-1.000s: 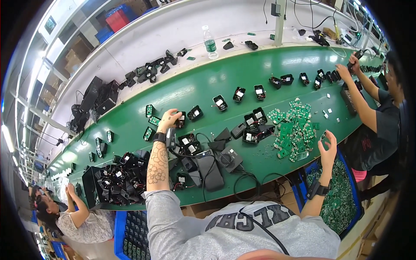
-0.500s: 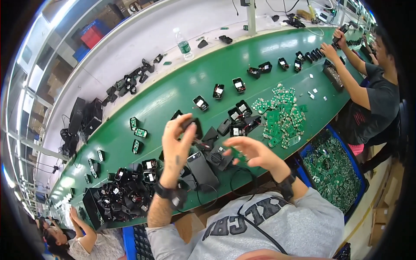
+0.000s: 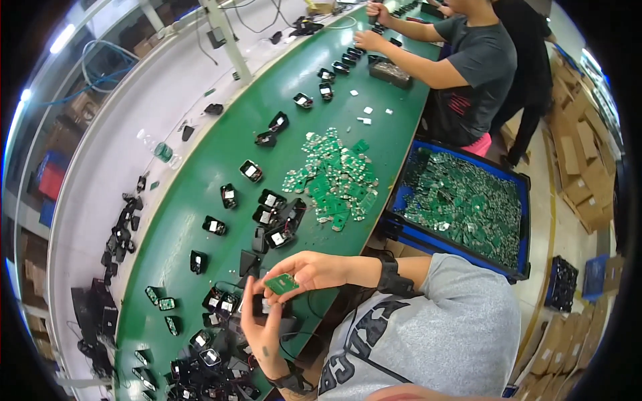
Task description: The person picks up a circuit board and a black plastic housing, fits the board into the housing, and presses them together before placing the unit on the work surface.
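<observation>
Near centre, right hand (image 3: 313, 270) pinches green board (image 3: 281, 285): likely light, stiff, fragile; grip edges. Left hand (image 3: 265, 335) part-open, hold unclear.

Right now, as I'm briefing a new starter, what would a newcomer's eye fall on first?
The heap of loose green circuit boards on the green bench draws the eye first, with a blue crate full of boards to its right. In the foreground, the right hand holds a single green board close to the left hand.
</observation>
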Demonstrator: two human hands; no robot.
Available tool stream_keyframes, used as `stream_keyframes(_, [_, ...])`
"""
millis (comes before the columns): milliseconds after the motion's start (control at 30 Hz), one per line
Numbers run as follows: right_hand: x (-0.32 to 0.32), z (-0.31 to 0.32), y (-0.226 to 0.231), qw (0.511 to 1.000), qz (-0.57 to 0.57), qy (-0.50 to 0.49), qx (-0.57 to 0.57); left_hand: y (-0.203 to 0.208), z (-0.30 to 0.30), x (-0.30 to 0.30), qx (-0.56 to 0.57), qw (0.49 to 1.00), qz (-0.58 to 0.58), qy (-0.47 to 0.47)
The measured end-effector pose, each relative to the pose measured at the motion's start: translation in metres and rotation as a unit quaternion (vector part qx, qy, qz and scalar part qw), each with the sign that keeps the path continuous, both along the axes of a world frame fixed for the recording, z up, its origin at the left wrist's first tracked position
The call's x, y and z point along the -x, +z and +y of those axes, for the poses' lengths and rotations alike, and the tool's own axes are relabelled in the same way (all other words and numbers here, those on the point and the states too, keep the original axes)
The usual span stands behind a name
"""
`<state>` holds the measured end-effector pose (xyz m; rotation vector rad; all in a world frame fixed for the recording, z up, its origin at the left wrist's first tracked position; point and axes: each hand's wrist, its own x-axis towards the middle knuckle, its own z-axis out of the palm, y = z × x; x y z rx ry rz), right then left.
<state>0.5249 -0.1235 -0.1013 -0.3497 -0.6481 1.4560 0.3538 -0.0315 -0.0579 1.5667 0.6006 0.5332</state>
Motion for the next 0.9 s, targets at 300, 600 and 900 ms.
stream_keyframes(300, [0.006, -0.016, 0.006, 0.996, -0.051, 0.067, -0.010, -0.041, -0.001, 0.006, -0.125, 0.992, 0.024, -0.017])
stream_keyframes(600, [0.007, -0.014, 0.015, 0.995, -0.062, 0.065, -0.038, -0.042, -0.006, -0.003, -0.175, 0.983, -0.026, 0.052])
stream_keyframes(900, [-0.039, -0.032, 0.020, 0.926, -0.334, -0.177, -0.003, 0.003, -0.010, -0.017, -0.258, 0.963, 0.042, 0.068])
